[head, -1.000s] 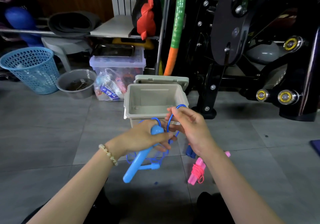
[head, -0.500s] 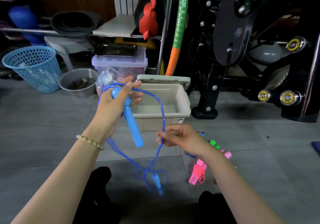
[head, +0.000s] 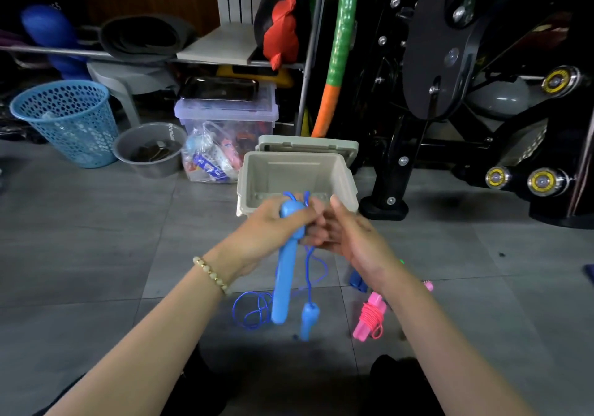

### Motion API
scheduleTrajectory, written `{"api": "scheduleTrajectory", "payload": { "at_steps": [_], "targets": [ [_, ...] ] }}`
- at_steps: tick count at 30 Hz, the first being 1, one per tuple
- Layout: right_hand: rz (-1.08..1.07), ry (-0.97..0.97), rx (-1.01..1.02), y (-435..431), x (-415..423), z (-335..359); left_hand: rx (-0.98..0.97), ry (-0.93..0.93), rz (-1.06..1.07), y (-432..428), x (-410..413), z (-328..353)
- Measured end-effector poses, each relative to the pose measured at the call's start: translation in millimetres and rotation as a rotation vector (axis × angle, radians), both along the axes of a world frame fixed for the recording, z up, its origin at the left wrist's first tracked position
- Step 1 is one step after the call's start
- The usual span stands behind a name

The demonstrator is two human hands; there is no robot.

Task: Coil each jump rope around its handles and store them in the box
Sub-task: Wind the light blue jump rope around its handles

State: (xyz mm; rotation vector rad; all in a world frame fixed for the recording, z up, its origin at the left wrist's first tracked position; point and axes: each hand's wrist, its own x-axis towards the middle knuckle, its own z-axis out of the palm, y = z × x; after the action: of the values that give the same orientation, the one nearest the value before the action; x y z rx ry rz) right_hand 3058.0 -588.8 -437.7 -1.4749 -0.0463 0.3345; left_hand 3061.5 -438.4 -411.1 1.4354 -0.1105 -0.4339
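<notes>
Open grey tiled floor is seen on either side of the hands, while the far edge is hemmed in by a blue mesh basket, a grey bowl, a clear storage bin and a black exercise machine. The beige box stands open just beyond the hands, its lid propped behind it. The blue jump rope is held before the box's near wall. One smooth plastic handle is gripped near its top by the left hand and hangs downward. The right hand is pressed against it, fingers curled (whether the cord is pinched cannot be told). The thin glossy cord loops over the knuckles and trails down to loose loops on the floor, with the second handle hanging low beside them. A pink jump rope, already coiled, lies on the floor beside the right forearm.
</notes>
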Motion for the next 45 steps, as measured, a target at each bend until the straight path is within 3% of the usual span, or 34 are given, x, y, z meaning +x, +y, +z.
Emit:
{"api": "scheduleTrajectory", "payload": {
  "at_steps": [6, 9, 11, 14, 16, 19, 22, 27, 33, 39, 45],
  "targets": [
    [0.281, 0.010, -0.250, -2.4, -11.0, -8.8, -0.357, -0.069, 0.399, 23.0, 19.6, 18.1],
    [0.132, 0.005, -0.090, -0.6, -11.4, -4.5, -0.267, -0.053, 0.404, 33.7, 22.4, 16.0],
    [0.009, -0.031, 0.029, -0.3, -8.7, 2.4, -0.092, -0.017, 0.294, 32.1, 18.9, 8.5],
    [-0.129, -0.052, 0.209, -2.5, -3.4, 7.7, 0.119, 0.050, -0.057, 19.3, 7.7, -5.6],
    [-0.201, -0.044, 0.249, -2.5, -0.9, 7.1, 0.239, 0.040, -0.285, 6.5, -0.4, -14.4],
    [-0.248, -0.061, 0.226, -2.5, 1.1, 3.5, 0.307, -0.021, -0.394, -6.7, -6.3, -22.5],
    [-0.231, -0.074, 0.117, -5.2, 2.9, 1.8, 0.185, 0.003, -0.305, -10.0, -6.6, -16.2],
    [-0.031, 0.013, -0.015, -6.6, 2.0, -7.8, -0.098, 0.045, 0.055, -6.5, 0.9, 0.1],
    [0.165, 0.042, -0.013, 0.7, -10.1, -7.8, -0.230, 0.051, 0.281, 9.5, 13.6, 4.7],
    [-0.181, -0.130, 0.088, 3.1, -9.0, 2.9, -0.111, 0.076, 0.136, 17.3, 12.8, -2.5],
    [-0.219, -0.192, -0.078, 8.9, -9.7, -3.2, -0.130, 0.110, 0.071, -0.6, 3.6, -8.6]
  ]
}}
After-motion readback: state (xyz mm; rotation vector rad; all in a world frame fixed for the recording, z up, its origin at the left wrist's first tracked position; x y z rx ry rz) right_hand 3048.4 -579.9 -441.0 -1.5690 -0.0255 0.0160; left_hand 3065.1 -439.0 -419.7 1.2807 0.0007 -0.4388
